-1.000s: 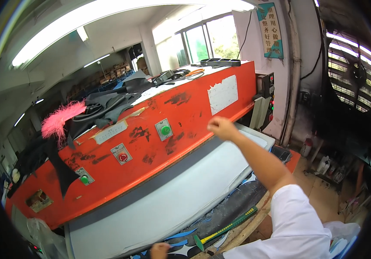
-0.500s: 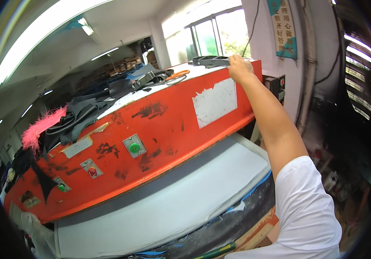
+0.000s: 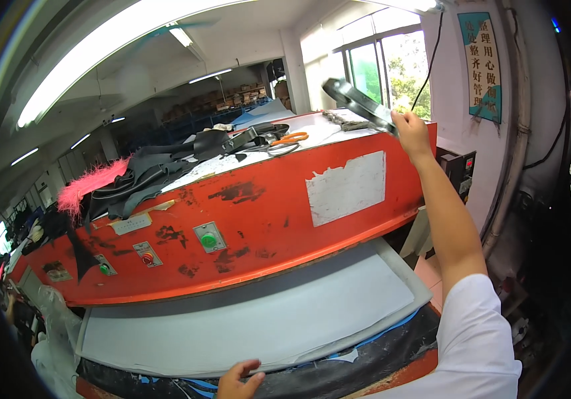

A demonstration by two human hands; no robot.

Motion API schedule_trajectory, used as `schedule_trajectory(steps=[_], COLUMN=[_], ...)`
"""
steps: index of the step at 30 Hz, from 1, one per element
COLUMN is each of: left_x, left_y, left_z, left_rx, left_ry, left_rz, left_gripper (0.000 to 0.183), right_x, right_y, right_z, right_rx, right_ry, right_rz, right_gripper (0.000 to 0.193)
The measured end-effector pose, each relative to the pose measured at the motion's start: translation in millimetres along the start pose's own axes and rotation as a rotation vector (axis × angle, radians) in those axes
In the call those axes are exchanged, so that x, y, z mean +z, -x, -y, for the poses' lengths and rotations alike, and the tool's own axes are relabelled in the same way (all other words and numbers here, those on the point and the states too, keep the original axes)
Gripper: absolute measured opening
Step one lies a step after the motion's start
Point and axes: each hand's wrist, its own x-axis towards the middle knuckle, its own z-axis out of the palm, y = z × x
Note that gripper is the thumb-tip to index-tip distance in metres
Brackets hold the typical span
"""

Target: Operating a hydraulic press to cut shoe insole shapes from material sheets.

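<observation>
My right hand (image 3: 412, 136) is raised above the far right end of a red press (image 3: 272, 206). It grips one end of a long, narrow, dark metal cutting die (image 3: 360, 104), which is tilted in the air and slightly blurred. Under it, more metal dies (image 3: 348, 121) lie on the white top of the press. At the lower edge, my left hand (image 3: 239, 381) shows with thumb and fingers apart, holding nothing. It is close to the front edge of the pale cutting board (image 3: 252, 319) below the red beam.
Orange-handled scissors (image 3: 289, 139), dark material scraps (image 3: 156, 176) and a pink fringed piece (image 3: 93, 186) lie along the press top. Green buttons (image 3: 210, 240) and a red button (image 3: 147, 258) are on its front. Clear plastic (image 3: 59, 319) hangs at left; a pipe (image 3: 513, 153) stands at right.
My right hand has lifted the cutting die off the press top, its far end swinging upward. My left hand has come into view at the lower edge. The view has shifted.
</observation>
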Motion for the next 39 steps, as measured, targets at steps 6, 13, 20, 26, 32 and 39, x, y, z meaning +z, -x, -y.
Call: schedule_trajectory(steps=[6, 13, 20, 26, 32, 39], left_x=[42, 74, -5, -23, 2, 22], left_y=[-77, -45, 54, 158, 226, 245], left_z=[-67, -112, 3, 61, 86, 63], left_rx=[0.412, 0.816, 0.499, 0.437, 0.252, 0.183], left_ry=[0.61, 1.246, 0.798, 0.341, 0.249, 1.161], left_rz=[0.166, -0.015, -0.446, -0.702, -0.812, -0.886], left_gripper=[0.106, 0.06, 0.078, 0.065, 0.053, 0.072], right_x=[-21, 34, 115, 138, 160, 182], right_y=[159, 332, 116, 11, 22, 42], right_z=[60, 108, 48, 54, 109, 117], right_rx=[0.536, 1.108, -0.692, -0.038, -0.094, -0.057], right_ry=[-0.836, -1.211, -0.131, 0.416, 0.616, 0.817], right_rz=[0.541, 1.656, -0.055, 0.651, 1.009, 0.88], right_gripper=[0.017, 0.04, 0.029, 0.091, 0.106, 0.062])
